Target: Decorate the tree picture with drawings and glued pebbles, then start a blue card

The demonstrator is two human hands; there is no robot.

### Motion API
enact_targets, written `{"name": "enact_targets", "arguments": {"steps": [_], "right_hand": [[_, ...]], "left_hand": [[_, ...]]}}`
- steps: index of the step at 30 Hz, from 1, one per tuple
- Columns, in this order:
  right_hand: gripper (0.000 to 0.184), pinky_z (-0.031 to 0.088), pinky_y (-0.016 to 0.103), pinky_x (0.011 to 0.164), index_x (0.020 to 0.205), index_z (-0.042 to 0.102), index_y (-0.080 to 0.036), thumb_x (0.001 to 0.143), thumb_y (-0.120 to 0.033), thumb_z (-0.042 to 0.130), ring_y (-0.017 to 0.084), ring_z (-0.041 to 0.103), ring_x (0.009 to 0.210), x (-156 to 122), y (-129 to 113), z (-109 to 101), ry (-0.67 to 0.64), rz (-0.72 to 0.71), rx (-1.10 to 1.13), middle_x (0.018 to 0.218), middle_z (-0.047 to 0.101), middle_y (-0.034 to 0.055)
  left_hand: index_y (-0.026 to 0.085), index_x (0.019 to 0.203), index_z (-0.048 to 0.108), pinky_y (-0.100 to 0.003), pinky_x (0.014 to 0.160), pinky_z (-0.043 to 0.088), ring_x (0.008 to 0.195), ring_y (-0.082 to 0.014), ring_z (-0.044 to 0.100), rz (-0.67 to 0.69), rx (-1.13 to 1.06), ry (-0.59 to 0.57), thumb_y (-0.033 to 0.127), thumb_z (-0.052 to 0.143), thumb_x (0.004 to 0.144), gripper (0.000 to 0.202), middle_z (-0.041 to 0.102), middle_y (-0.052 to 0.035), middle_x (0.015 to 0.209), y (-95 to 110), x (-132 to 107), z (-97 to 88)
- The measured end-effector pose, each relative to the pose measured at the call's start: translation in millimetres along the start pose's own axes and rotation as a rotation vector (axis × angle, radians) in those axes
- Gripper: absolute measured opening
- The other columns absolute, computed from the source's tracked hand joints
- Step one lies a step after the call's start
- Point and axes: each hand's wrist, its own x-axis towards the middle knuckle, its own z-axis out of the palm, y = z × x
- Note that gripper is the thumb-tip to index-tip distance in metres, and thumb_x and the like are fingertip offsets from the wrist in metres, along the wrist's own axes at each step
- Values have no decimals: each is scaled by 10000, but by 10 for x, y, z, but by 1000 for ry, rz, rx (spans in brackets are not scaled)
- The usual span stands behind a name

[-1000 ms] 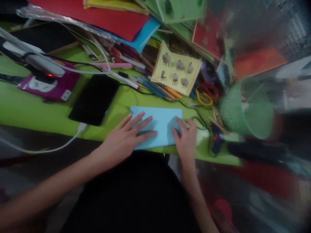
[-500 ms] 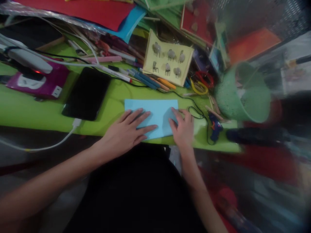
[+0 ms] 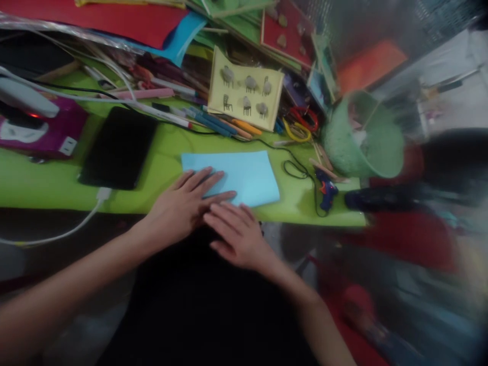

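A folded light blue paper [image 3: 247,175] lies flat near the front edge of the green table [image 3: 46,178]. My left hand [image 3: 183,206] rests flat on the paper's left part with its fingers stretched out. My right hand [image 3: 236,236] lies at the paper's near edge, fingers extended leftward, its fingertips touching the left hand's fingers. Neither hand holds anything.
A black tablet [image 3: 118,147] with a white cable lies left of the paper. Pens [image 3: 213,122], a yellow card [image 3: 246,94], a blue glue gun [image 3: 326,190], a green bucket [image 3: 362,140] and stacked coloured sheets [image 3: 114,20] crowd the back and right.
My right hand left the paper's right side and moved left and toward me to the near edge beside the left hand. The view shifted right.
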Motion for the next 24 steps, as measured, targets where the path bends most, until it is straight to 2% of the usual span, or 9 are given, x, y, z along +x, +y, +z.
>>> {"name": "enact_targets", "arguments": {"steps": [2,5,9,15,20,24], "right_hand": [[572,257,447,1287,1576,417,-258,1035,-438,466,197,319,1552,-17,-79,112,-47,-53,22,1612,486,24],[616,271,441,1284,1600,368,-204,1027,-381,511,203,288,1570,-59,-45,188,-53,-11,19,1656,413,68],[584,286,436,1277,1594,382,-214,1038,-352,493,202,352,1546,-188,137,131,-31,72,-30,1646,425,66],[551,307,460,1255,1589,388,-241,1047,-308,463,200,403,1522,-501,480,-13,41,261,-115,1606,483,55],[554,280,509,1249,1578,408,-252,1040,-372,467,237,474,1477,-676,680,-79,86,352,-198,1579,517,75],[649,265,513,1253,1582,397,-245,1005,-520,511,264,477,1472,-690,692,-74,132,355,-199,1571,532,88]], "left_hand": [[404,1525,483,-584,1255,264,1575,-321,260,5,1,-6,166,566,928,648,304,-23,1699,-14,-3,6],[406,1520,489,-597,1248,275,1565,-327,284,-11,16,-3,211,550,960,596,327,-27,1689,-4,10,13],[388,1503,511,-603,1236,288,1554,-349,305,-22,39,0,307,523,1017,493,353,-38,1679,52,32,-19],[404,1485,501,-557,1286,210,1563,-326,279,-83,-62,-26,278,427,1069,441,321,82,1690,138,49,-145],[392,1512,462,-543,1289,186,1579,-304,232,-85,-32,-73,268,404,1081,453,275,65,1710,160,41,-169],[398,1530,453,-569,1256,252,1562,-334,276,-9,36,-42,290,457,1064,478,303,3,1702,59,69,-98]]}}
